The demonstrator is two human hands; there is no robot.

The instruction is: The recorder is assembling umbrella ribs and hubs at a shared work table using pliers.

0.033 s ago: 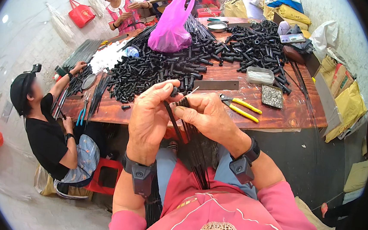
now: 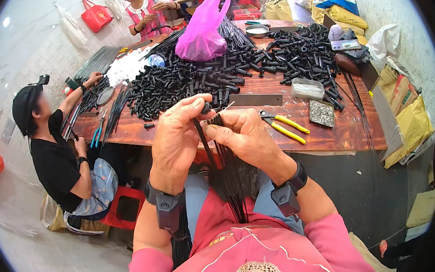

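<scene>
My left hand [image 2: 172, 142] pinches a thin black rod [image 2: 203, 141] just below its dark rounded end, above the table's front edge. Close beside it, my right hand [image 2: 248, 137] is closed around the upper ends of a bundle of slim black rods [image 2: 235, 188], which hang down over my lap. A short, thin light-coloured piece [image 2: 228, 106] sticks up by my right fingertips. The fingertips of both hands nearly meet, and the exact contact between them is hidden. Yellow-handled pliers [image 2: 287, 127] lie on the table just past my right hand.
Black tubular parts [image 2: 170, 89] are heaped across the wooden table [image 2: 356, 131]. A pink bag [image 2: 202, 37] stands on them. A flat metal bar [image 2: 256, 100], a clear plastic box [image 2: 307, 89] and a tray of small metal pieces [image 2: 322, 113] lie nearby. Co-workers sit left and far left.
</scene>
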